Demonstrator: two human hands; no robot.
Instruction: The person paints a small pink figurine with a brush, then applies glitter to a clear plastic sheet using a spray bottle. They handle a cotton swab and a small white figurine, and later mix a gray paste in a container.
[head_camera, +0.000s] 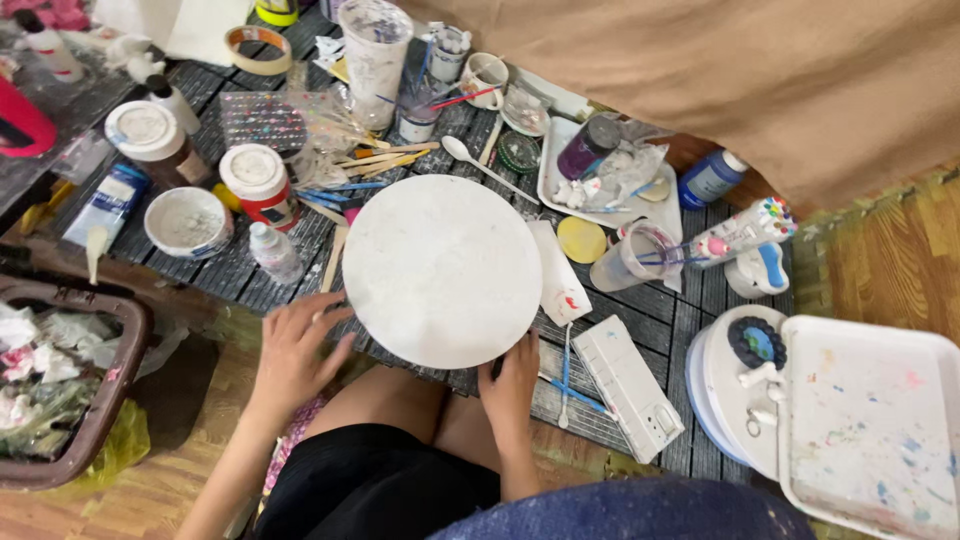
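Observation:
A round white disc (440, 268), coated in rough white texture, lies flat on the dark slatted low table (700, 300) right before me. My left hand (297, 352) rests at its lower left edge with fingers spread against the rim. At the disc's lower right edge my right hand (512, 384) touches the rim, and a small dark thing shows by its thumb. My bare knees are under the table edge between both hands.
Jars with white lids (258, 182), an open white paste tub (188, 221), brushes and sticks (375, 160), a tall plastic cup (376, 50), tape roll (258, 48), a white tray (610, 170), a paint-spattered palette tray (875, 420), a brown waste bin (60, 390).

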